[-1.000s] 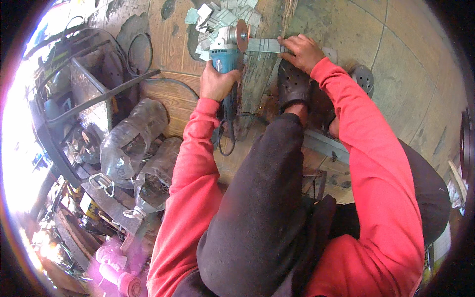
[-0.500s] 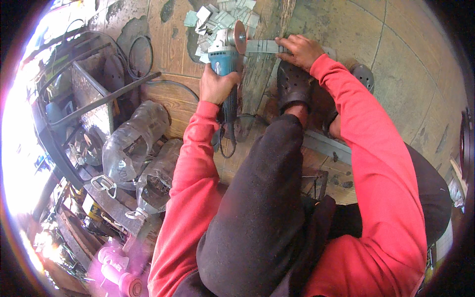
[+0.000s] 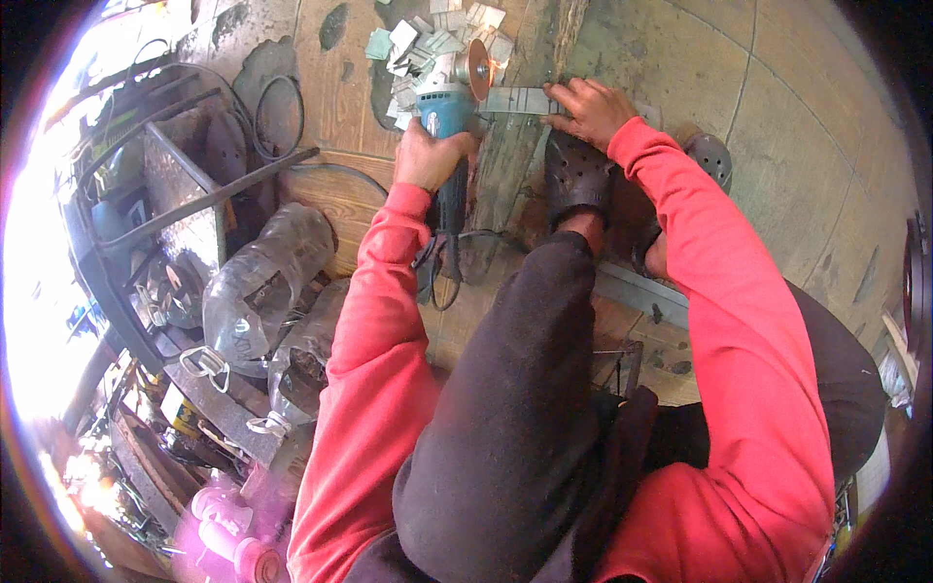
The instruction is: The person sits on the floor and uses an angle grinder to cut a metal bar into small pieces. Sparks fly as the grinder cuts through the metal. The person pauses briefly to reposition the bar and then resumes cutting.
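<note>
My left hand [image 3: 430,158] is wrapped round the teal body of an angle grinder [image 3: 444,115]. Its reddish-brown cutting disc [image 3: 478,70] stands at the left end of a flat metal strip [image 3: 515,100], with an orange glow of sparks beside the disc. Dark lines cross the strip, which lies over a worn wooden plank [image 3: 515,160]. My right hand [image 3: 591,112] grips the strip's right end, fingers on top, just above my brown clog [image 3: 575,175]. Several small cut metal plates [image 3: 428,44] lie heaped beyond the grinder's head.
A cord [image 3: 452,277] trails from the grinder. To the left stand a metal frame [image 3: 209,194] and large clear plastic bottles [image 3: 255,282] with clips [image 3: 206,367]. A pink object [image 3: 228,534] sits at lower left. A grey metal bar [image 3: 637,289] lies behind my feet.
The grinder's head and my left hand have shifted slightly in the picture, and an orange glow now shows at the disc. My right hand still grips the strip.
</note>
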Demonstrator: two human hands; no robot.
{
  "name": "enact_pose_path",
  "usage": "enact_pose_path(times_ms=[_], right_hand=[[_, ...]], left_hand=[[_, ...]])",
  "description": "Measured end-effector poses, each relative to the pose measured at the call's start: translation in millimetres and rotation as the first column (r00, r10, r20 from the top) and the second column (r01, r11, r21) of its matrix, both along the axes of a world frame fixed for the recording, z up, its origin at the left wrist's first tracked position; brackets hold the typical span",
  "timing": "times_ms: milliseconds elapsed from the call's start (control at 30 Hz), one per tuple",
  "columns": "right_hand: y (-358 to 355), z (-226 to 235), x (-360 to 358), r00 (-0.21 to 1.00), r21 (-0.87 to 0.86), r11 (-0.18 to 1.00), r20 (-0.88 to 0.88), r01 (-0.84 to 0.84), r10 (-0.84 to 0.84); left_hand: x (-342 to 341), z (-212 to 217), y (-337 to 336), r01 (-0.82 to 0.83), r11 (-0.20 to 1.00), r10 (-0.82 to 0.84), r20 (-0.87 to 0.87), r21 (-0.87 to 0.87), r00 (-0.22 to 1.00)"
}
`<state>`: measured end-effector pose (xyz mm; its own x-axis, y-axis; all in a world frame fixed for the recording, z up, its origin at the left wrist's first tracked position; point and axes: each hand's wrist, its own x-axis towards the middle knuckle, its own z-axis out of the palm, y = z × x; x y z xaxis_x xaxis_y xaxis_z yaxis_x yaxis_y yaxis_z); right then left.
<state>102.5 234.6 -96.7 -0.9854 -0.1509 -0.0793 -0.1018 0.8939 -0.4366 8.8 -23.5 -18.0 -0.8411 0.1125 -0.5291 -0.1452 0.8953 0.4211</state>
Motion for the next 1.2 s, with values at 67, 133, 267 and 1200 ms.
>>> enact_pose_path(times_ms=[67,133,267,1200], right_hand=[[0.4,-0.6,0.2,1.000,-0.001,1.000,0.018,0.000,0.000],[0.8,-2.2,-0.1,0.999,-0.003,1.000,0.033,0.000,0.000],[1.5,-7.6,-1.8,1.000,-0.036,0.999,0.008,0.001,-0.001],[2.8,-5.1,-4.4,0.998,-0.031,0.999,0.064,-0.013,0.015]], left_hand=[[-0.5,-2.2,-0.3,0.005,1.000,-0.005,-0.013,-0.009,1.000],[2.3,-3.6,-3.6,0.001,1.000,0.000,-0.010,0.025,1.000],[9.2,-5.4,-8.3,-0.015,0.999,0.016,-0.016,0.052,1.000],[31.2,8.1,-21.3,-0.028,0.994,0.030,-0.021,0.102,0.999]])
